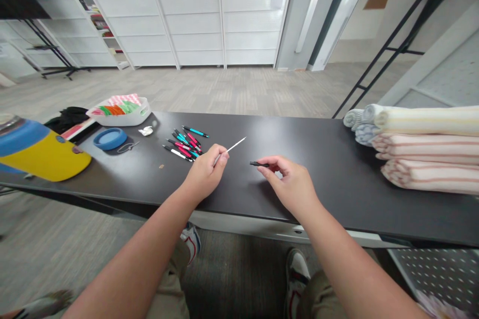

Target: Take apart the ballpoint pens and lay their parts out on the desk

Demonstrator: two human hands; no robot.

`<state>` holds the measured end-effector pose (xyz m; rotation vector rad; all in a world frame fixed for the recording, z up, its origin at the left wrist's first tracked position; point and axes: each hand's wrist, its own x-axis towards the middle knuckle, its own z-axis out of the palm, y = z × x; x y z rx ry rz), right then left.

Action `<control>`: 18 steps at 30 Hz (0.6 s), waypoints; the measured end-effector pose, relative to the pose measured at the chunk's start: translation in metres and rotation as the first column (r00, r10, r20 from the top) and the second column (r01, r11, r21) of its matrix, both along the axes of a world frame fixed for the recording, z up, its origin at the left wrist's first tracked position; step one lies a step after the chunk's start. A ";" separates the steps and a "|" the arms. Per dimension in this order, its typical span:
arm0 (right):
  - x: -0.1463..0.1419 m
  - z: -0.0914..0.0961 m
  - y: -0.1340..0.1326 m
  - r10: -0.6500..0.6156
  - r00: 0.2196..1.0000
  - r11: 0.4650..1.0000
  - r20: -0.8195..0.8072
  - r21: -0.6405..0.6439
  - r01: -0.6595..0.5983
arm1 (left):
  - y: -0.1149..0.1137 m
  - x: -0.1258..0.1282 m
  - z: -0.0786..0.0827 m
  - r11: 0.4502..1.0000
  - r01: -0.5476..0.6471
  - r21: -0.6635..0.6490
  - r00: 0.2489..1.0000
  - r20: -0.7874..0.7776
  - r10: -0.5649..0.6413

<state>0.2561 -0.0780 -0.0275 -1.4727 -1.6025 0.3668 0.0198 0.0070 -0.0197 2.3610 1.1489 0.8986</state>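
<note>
My left hand [205, 172] is closed around a thin white pen refill [236, 144], whose pointed end sticks out up and to the right. Between the thumb and fingers of my right hand [291, 182] is a short black pen part [256, 163], its narrow end facing left. Both hands are above the dark tabletop [239, 189], with a gap between the two pieces. Left of my left hand lies a pile of click pens [185, 145] in red, teal, black and white; my hand hides its lower right edge.
Rolled striped towels [430, 147] are stacked at the right. On the left stand a yellow and blue bottle [48, 152], a blue lid [110, 138], crumpled white tissue [145, 130] and a white basket [127, 118] of colourful packets. White cabinets [194, 15] line the back.
</note>
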 end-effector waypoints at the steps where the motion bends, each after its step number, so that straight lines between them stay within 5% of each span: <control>1: -0.002 0.000 0.000 0.019 1.000 1.000 0.016 0.011 -0.019 | -0.001 0.001 0.001 1.000 0.004 -0.022 0.999 0.033 -0.003; 11: -0.003 -0.004 0.000 0.034 0.994 0.996 0.105 0.082 -0.042 | -0.010 0.015 0.001 0.959 0.092 -0.268 0.989 0.133 -0.058; 18: -0.006 -0.006 0.002 0.078 0.979 0.987 0.187 0.124 -0.102 | -0.006 0.015 -0.003 0.962 0.114 -0.249 0.992 0.088 -0.095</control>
